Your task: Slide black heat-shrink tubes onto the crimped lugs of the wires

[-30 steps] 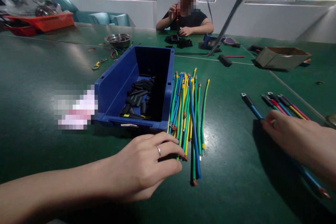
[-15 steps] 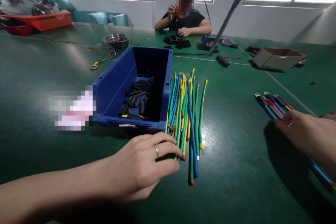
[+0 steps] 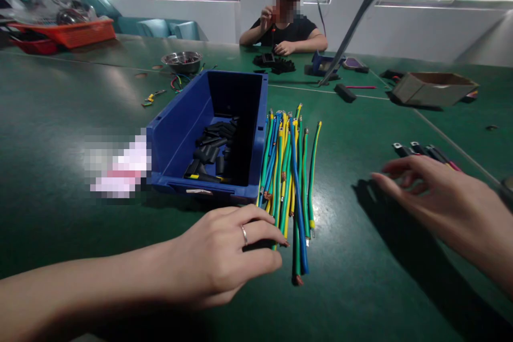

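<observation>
A pile of cut wires (image 3: pixel 295 171), green, blue and yellow-green with metal lugs and bare copper ends, lies beside a blue bin (image 3: pixel 216 191). My left hand (image 3: pixel 236 256), a ring on one finger, rests at the near end of this pile. Its fingertips reach the wire ends and are apart from the thumb; nothing is visibly gripped. On the right, my right hand (image 3: pixel 436 192) hovers with fingers loosely parted and holds nothing visible. Behind it lie several wires with black-sleeved lug ends (image 3: pixel 419 148), partly hidden by the hand. Short black sleeves (image 3: pixel 210 149) lie inside the bin.
Across the green table (image 3: pixel 344 299) sits another person (image 3: pixel 284 37), hands at small black parts (image 3: pixel 274 62). A metal bowl (image 3: pixel 182 62), an orange basket (image 3: pixel 80 35) and a cardboard box (image 3: pixel 435 89) stand farther back. A slanted metal pole (image 3: pixel 360 18) rises near the box.
My right hand has come away from the black-sleeved wires, moving left and loosening its fingers. My left hand stays by the pile, and the view has shifted slightly.
</observation>
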{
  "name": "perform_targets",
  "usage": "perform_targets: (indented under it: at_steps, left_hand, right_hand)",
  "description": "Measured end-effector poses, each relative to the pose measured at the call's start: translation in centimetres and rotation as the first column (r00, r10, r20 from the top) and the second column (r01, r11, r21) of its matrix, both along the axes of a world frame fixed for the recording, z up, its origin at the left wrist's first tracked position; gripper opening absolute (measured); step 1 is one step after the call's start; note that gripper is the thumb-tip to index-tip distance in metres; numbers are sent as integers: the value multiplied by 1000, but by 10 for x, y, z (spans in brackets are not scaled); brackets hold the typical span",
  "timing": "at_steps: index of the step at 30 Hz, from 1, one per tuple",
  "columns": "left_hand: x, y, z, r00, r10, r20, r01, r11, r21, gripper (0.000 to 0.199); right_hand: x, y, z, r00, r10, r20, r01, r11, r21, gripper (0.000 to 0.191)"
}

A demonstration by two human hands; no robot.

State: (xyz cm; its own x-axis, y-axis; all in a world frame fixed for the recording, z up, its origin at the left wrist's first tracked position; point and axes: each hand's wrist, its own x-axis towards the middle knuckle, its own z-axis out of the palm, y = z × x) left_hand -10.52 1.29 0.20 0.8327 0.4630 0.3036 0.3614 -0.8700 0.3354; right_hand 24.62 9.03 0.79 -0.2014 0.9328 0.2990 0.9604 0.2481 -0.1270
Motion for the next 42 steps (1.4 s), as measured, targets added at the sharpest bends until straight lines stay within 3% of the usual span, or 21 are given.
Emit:
perform_targets:
  at_steps: [2, 4, 6, 7, 11, 18, 24, 28, 37, 42]
  left_hand:
    - [1, 0, 0, 1000, 2, -1, -2, 1000, 6, 33]
    - [2, -1, -1, 1000, 4, 2, -4, 1000, 14, 32]
    - [3, -1, -3, 1000, 3, 17, -3, 1000, 20, 31]
    - [3, -1, -4, 1000, 1, 30, -2, 1000, 21, 31]
    - [6, 0, -8, 997, 5, 81, -6, 1000, 17, 29]
    - [10, -1, -7, 994, 38, 104, -36, 999, -14, 17]
    - [13, -4, -6, 993, 94, 66, -88, 993, -84, 30]
    - [14, -5, -8, 994, 99, 48, -95, 993, -73, 29]
    - [13, -3, -9, 993, 97, 63, -96, 995, -26, 27]
    - [13, -3, -12, 992, 94, 85, -94, 996, -12, 26]
  right_hand:
    - [-29, -12, -4, 969, 231, -84, -235, 971, -46, 57]
    - [-50, -25, -13, 901, 430, -53, -433, 896, -95, 84]
    - [-64, -36, -23, 852, 524, 22, -519, 848, -105, 115]
    - [-68, -40, -28, 833, 551, 49, -544, 832, -110, 121]
    - [-76, -49, -36, 819, 569, 77, -559, 820, -121, 119]
    - [-78, -55, -33, 830, 557, 20, -549, 823, -150, 107]
    - [-85, -58, -30, 838, 546, -8, -542, 829, -134, 113]
    - [-86, -58, -28, 829, 559, 36, -548, 823, -150, 101]
    - [-88, -64, -29, 836, 547, 26, -543, 834, -95, 95]
    - [-91, -63, -28, 839, 544, -9, -540, 830, -142, 94]
